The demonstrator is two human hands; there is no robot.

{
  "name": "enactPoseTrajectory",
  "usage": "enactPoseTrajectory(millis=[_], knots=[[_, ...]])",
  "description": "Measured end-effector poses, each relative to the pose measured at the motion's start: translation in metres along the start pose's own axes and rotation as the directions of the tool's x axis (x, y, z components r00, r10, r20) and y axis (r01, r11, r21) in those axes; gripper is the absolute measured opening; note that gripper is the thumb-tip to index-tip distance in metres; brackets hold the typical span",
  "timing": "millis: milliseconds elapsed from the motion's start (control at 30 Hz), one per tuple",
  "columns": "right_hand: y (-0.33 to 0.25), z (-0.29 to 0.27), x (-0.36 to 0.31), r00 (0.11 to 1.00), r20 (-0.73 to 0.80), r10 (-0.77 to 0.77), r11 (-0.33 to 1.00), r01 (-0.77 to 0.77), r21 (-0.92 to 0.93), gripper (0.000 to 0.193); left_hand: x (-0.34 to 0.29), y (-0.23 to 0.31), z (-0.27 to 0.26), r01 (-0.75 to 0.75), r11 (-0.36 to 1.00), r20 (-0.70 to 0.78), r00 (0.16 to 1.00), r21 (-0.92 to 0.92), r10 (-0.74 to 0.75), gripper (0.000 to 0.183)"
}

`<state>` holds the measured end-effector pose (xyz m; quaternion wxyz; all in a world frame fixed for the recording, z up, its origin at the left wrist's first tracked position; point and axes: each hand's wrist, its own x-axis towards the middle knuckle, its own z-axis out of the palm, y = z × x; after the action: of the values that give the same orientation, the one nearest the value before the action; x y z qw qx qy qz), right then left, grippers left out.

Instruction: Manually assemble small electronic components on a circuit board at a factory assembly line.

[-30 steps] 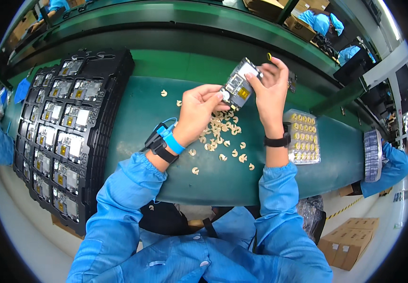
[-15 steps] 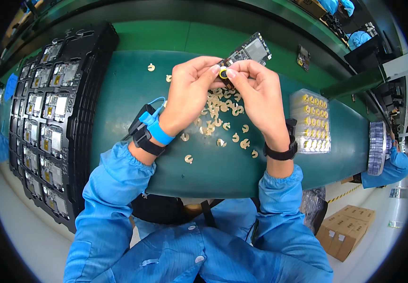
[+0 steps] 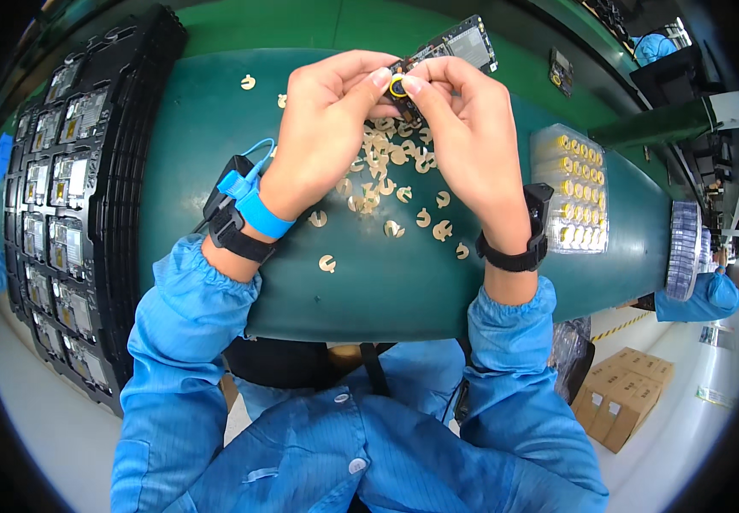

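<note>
Left hand (image 3: 322, 107): closed, gripping the near end of the circuit board; thumb tip beside the disc.
Right hand (image 3: 474, 124): closed, thumb and curled fingers at the yellow-rimmed disc (image 3: 398, 85); which fingers bear on it is hidden.
Circuit board (image 3: 468, 48): raised above the far part of the bench (image 3: 198, 162), tilted, far end sticking out beyond the right hand's knuckles.
Disc: between the two thumb tips, over the board's near end, dark middle showing. Cannot tell whether it is fixed or only held there.
Step in hand: looks like placing or pressing disc against board.
Next move calls for: board kept steady by the left, disc lined up, even thumb pressure, I judge.
Notched cream pieces (image 3: 326, 263): scattered on the bench, thickest below the hands.
Clear tray (image 3: 544, 184): right side of bench, rows of yellow discs.
Black trays (image 3: 138, 137): stacked at left, similar boards in compartments.
Loose board (image 3: 561, 71): on the green strip past the bench, right.
</note>
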<state>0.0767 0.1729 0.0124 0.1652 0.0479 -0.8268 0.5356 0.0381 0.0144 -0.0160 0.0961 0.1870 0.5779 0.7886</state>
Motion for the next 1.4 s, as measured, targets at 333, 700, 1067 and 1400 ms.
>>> enactPoseTrajectory(millis=[333, 700, 1067, 1400], knots=[[0.0038, 0.001, 0.0012, 0.999, -0.007, -0.053, 0.998, 0.053, -0.037, 0.014, 0.0005, -0.0011, -0.0012, -0.024, 0.999, -0.002, 1.0, 0.032, 0.024, 0.03], [0.0055, 0.0, 0.0016, 0.999, -0.007, -0.042, 0.999, 0.042, -0.014, 0.013, 0.0004, -0.0026, -0.0016, -0.013, 1.0, -0.006, 1.0, 0.028, 0.013, 0.029], [0.0023, 0.0013, 0.0013, 1.0, -0.014, -0.012, 0.993, 0.01, -0.115, 0.012, -0.0006, -0.0021, -0.0008, 0.004, 1.0, -0.006, 1.0, 0.015, -0.004, 0.029], [0.0057, 0.0057, 0.0005, 0.996, -0.067, -0.061, 0.994, 0.055, -0.09, 0.01, 0.0006, -0.0014, -0.0018, 0.04, 0.998, -0.025, 0.999, -0.058, -0.041, 0.029]])
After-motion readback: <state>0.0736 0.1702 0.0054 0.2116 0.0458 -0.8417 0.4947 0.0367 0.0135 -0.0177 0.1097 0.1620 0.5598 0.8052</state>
